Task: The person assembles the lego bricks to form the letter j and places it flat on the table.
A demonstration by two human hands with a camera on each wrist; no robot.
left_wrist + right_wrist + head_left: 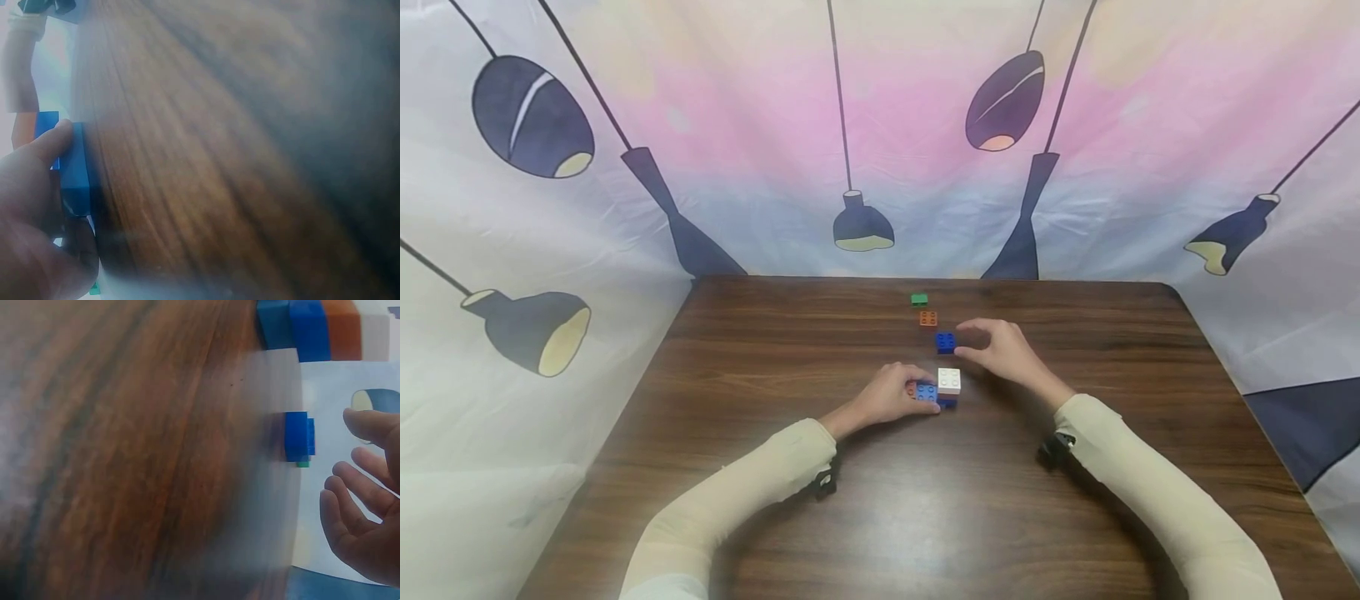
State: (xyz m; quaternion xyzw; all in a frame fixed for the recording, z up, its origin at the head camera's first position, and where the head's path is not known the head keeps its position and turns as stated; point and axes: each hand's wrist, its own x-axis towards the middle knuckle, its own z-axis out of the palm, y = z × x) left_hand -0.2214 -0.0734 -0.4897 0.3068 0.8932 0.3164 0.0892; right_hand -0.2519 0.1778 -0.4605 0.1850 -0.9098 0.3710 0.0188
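Observation:
My left hand [889, 395] grips a built piece of toy building bricks, thumb on the near side and fingers on the far side. In it I see a light blue brick [927, 393], with an orange one partly hidden under the hand. At its right end a white brick [949, 381] tops an orange and a blue layer, stacked as the right wrist view shows. A loose dark blue brick [945, 342] stands just beyond. Beside it my right hand [1006, 353] hovers, thumb and fingers apart, holding nothing.
Farther back on the brown wooden table [775, 333] lie an orange brick [928, 318] and a green brick [919, 300], roughly in line with the loose dark blue one. A cloth backdrop [760, 167] printed with lamps surrounds the table at the back and sides.

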